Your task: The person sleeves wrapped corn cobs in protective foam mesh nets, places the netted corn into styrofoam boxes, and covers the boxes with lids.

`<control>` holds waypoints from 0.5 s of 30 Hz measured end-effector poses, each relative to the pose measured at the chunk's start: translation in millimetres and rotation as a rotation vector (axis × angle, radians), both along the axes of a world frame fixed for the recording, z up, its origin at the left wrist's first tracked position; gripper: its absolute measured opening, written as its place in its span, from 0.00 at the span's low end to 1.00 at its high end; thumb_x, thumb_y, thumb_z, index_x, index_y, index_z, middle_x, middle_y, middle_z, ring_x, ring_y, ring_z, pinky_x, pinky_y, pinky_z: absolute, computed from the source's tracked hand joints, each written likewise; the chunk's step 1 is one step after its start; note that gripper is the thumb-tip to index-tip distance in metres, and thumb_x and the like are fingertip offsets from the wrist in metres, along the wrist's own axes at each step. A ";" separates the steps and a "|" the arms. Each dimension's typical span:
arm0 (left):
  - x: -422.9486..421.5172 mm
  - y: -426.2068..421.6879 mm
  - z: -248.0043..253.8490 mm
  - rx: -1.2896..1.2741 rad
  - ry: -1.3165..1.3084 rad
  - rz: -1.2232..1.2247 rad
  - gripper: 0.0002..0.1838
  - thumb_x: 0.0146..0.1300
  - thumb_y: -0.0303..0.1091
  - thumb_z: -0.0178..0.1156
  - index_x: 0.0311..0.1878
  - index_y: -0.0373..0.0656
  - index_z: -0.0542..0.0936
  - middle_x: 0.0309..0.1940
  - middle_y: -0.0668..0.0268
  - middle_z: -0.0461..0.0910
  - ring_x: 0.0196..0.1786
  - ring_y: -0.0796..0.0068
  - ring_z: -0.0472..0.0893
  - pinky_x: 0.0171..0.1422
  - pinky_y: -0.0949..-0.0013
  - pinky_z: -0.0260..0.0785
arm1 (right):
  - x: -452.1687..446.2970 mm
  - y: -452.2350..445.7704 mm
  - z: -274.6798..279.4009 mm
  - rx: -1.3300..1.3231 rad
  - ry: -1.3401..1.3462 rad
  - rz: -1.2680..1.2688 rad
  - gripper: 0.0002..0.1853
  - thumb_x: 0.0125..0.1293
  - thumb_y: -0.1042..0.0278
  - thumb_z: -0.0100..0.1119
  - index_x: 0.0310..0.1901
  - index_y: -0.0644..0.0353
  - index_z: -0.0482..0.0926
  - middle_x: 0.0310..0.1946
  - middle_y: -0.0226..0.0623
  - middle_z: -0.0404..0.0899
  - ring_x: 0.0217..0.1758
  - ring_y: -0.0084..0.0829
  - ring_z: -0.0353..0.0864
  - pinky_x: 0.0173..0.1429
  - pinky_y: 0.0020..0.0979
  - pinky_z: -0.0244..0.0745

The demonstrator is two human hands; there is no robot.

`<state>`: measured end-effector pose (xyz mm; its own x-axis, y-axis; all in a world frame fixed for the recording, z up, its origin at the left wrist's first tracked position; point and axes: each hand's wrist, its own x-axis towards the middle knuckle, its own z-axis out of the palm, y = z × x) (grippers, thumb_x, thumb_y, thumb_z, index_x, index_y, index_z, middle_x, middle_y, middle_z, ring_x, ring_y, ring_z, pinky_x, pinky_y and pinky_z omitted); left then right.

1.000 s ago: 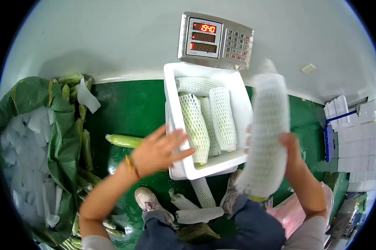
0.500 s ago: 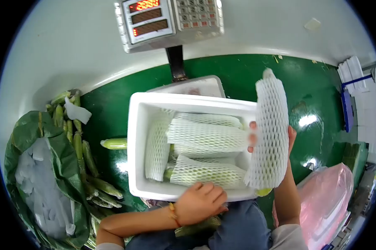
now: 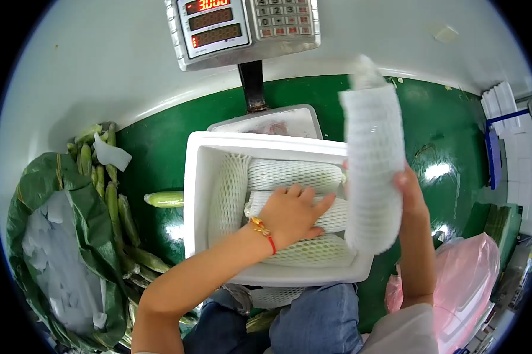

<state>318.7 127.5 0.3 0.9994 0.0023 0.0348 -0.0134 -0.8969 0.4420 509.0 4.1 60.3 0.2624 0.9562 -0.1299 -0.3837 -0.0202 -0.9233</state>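
Note:
A white foam box point(image 3: 198, 206) sits in front of me with several long green vegetables in white foam-net sleeves point(image 3: 295, 175), one upright along its left wall. My left hand point(image 3: 298, 215) reaches into the box, fingers spread over the middle netted vegetable, and looks to be resting on it. My right hand point(image 3: 408, 186) grips a foam-net-sleeved vegetable point(image 3: 373, 159), held upright above the box's right end. That one is blurred by motion, and my fingers behind it are partly hidden.
Behind the box are a scale platform point(image 3: 289, 122) and its lit display point(image 3: 215, 23). Left lie a loose green vegetable point(image 3: 164, 199), a heap of similar ones point(image 3: 124, 221) and a green sack point(image 3: 92, 224) with white pieces. A pink plastic bag point(image 3: 463, 283) lies right.
My left hand has moved from the box's front rim onto the netted vegetables inside, its fingers spreading. The sleeved vegetable in my right hand has shifted up and slightly left. The scale's reading differs.

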 end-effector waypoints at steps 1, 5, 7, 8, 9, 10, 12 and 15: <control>-3.6 -3.8 0.1 0.008 -0.041 -0.003 0.34 0.56 0.58 0.59 0.59 0.44 0.74 0.36 0.63 0.77 0.41 0.59 0.79 0.50 0.56 0.68 | -7.9 19.4 8.3 0.029 -0.343 -0.007 0.45 0.54 0.44 0.64 0.68 0.58 0.60 0.57 0.48 0.71 0.49 0.40 0.79 0.50 0.40 0.78; -28.5 -16.3 23.6 -0.144 -0.033 0.023 0.34 0.61 0.57 0.55 0.58 0.35 0.73 0.49 0.51 0.74 0.54 0.52 0.72 0.63 0.52 0.61 | -44.6 64.6 16.9 0.039 -1.489 0.310 0.41 0.46 0.59 0.70 0.66 0.45 0.68 0.52 0.43 0.71 0.50 0.43 0.74 0.52 0.40 0.71; -38.0 -18.0 21.8 -0.245 -0.084 0.046 0.34 0.60 0.53 0.57 0.60 0.35 0.71 0.55 0.45 0.69 0.61 0.46 0.68 0.69 0.51 0.56 | -59.2 68.1 -23.9 0.071 -1.709 0.344 0.38 0.46 0.58 0.70 0.63 0.42 0.71 0.53 0.42 0.70 0.52 0.42 0.72 0.56 0.41 0.68; -38.6 -19.5 19.9 -0.208 -0.088 0.043 0.34 0.59 0.52 0.59 0.60 0.35 0.71 0.56 0.45 0.69 0.62 0.46 0.68 0.70 0.51 0.55 | -62.5 68.9 -34.3 0.081 -1.744 0.305 0.37 0.47 0.58 0.69 0.64 0.42 0.71 0.53 0.41 0.71 0.53 0.41 0.72 0.56 0.41 0.67; -37.5 -21.1 17.8 -0.170 -0.093 0.042 0.34 0.58 0.51 0.60 0.60 0.34 0.71 0.56 0.44 0.69 0.63 0.46 0.67 0.70 0.51 0.54 | -62.7 68.8 -42.8 0.093 -1.781 0.267 0.37 0.48 0.58 0.69 0.64 0.42 0.71 0.53 0.40 0.71 0.54 0.40 0.71 0.57 0.41 0.66; -37.1 -21.9 17.9 -0.136 -0.095 0.031 0.35 0.57 0.51 0.61 0.61 0.34 0.70 0.57 0.44 0.69 0.63 0.46 0.67 0.71 0.51 0.53 | -62.4 67.9 -46.8 0.094 -1.815 0.224 0.36 0.49 0.57 0.68 0.64 0.43 0.71 0.52 0.38 0.71 0.55 0.40 0.70 0.58 0.41 0.65; -43.0 -24.4 23.4 -0.090 -0.152 0.027 0.29 0.52 0.46 0.65 0.55 0.41 0.75 0.57 0.53 0.71 0.63 0.54 0.69 0.70 0.56 0.58 | -59.7 58.8 -45.8 0.024 -1.703 0.323 0.33 0.54 0.53 0.65 0.63 0.41 0.71 0.60 0.40 0.67 0.62 0.44 0.65 0.65 0.45 0.60; -75.9 -17.9 46.1 -0.137 -0.308 -0.046 0.19 0.51 0.41 0.65 0.48 0.51 0.81 0.55 0.65 0.74 0.62 0.64 0.72 0.65 0.64 0.67 | -57.7 52.9 -29.4 -0.006 -1.554 0.378 0.32 0.56 0.51 0.64 0.64 0.42 0.71 0.65 0.42 0.63 0.65 0.46 0.62 0.68 0.49 0.56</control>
